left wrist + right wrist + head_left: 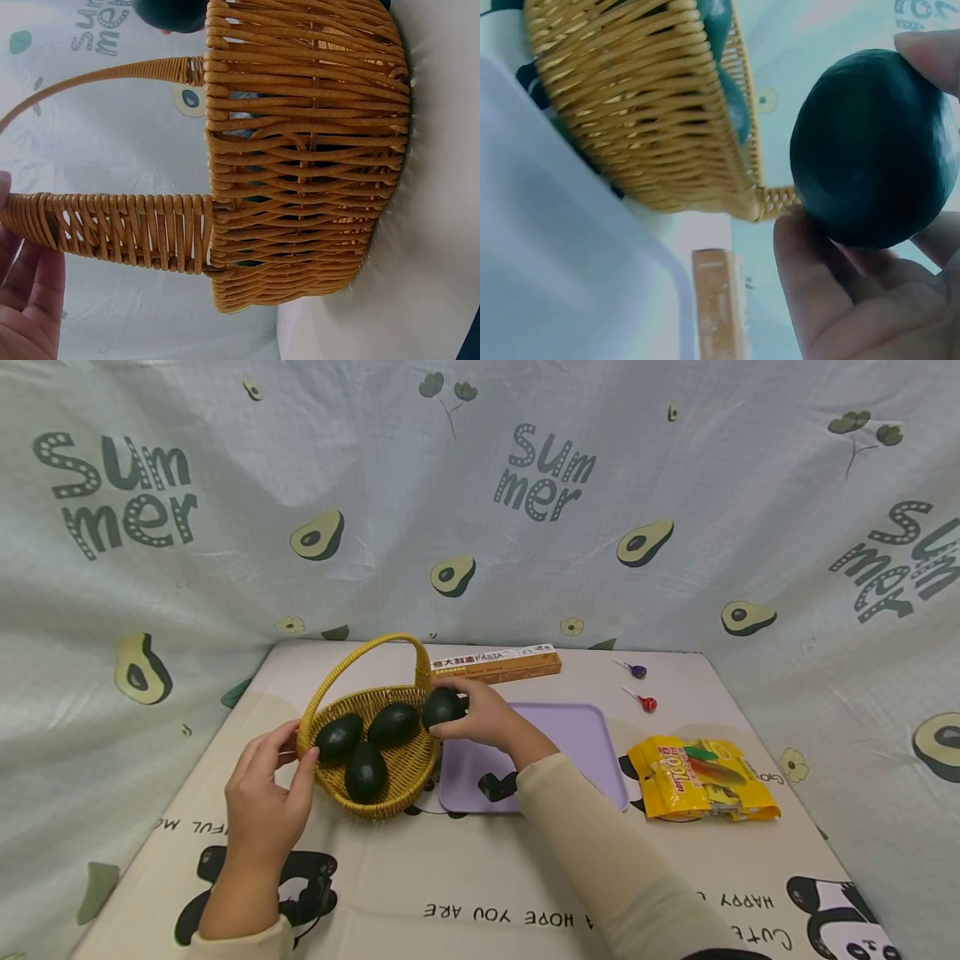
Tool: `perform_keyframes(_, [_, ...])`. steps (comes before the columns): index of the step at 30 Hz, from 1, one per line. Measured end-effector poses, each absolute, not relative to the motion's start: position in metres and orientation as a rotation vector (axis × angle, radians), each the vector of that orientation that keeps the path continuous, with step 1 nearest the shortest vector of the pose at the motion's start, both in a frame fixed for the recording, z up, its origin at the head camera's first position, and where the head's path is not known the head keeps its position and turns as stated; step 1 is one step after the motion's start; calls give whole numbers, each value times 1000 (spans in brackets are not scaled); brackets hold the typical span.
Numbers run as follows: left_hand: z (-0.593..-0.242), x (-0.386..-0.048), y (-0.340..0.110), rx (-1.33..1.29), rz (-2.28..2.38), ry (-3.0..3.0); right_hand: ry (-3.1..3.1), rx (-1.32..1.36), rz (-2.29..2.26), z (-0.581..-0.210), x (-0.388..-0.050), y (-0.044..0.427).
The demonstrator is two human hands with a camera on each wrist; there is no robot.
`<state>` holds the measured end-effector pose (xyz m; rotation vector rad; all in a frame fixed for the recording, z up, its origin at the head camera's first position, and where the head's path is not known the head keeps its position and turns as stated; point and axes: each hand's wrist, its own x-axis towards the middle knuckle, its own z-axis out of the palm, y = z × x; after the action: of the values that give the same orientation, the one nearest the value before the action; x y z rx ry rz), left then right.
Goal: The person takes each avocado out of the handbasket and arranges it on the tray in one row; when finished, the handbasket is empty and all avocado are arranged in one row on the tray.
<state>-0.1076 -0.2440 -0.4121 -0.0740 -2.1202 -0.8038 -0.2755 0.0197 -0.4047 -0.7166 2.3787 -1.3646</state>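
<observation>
A yellow wicker basket (pixel 375 811) with a tall arched handle (pixel 352 657) stands left of the middle of the table. Three dark green avocados lie in it: one at the left (pixel 339 739), one at the back (pixel 394 725), one at the front (pixel 366 772). My left hand (pixel 266 793) grips the left side of the handle; the left wrist view shows its fingers (pixel 45 281) against the woven handle. Above the basket's right rim, my right hand (pixel 483 717) holds another avocado (pixel 874 150) between thumb and fingers.
A lilac tray (pixel 577 743) lies right of the basket, partly behind my right forearm, with a small dark object (pixel 497 787) over it. Behind stands a pasta box (pixel 517 668). Farther right are a purple lollipop (pixel 637 671), a red lollipop (pixel 648 703) and a yellow candy bag (pixel 701 779).
</observation>
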Motion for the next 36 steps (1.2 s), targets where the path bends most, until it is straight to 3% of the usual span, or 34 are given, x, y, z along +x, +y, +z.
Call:
perform_keyframes(14, [-415,-106,-246,-54,-801,-2146,2456,-520,-1366,-441,-278,36])
perform_keyframes(36, [-416,-106,-246,-72,-802,-2147,2477,-616,-1173,-465,-279,34])
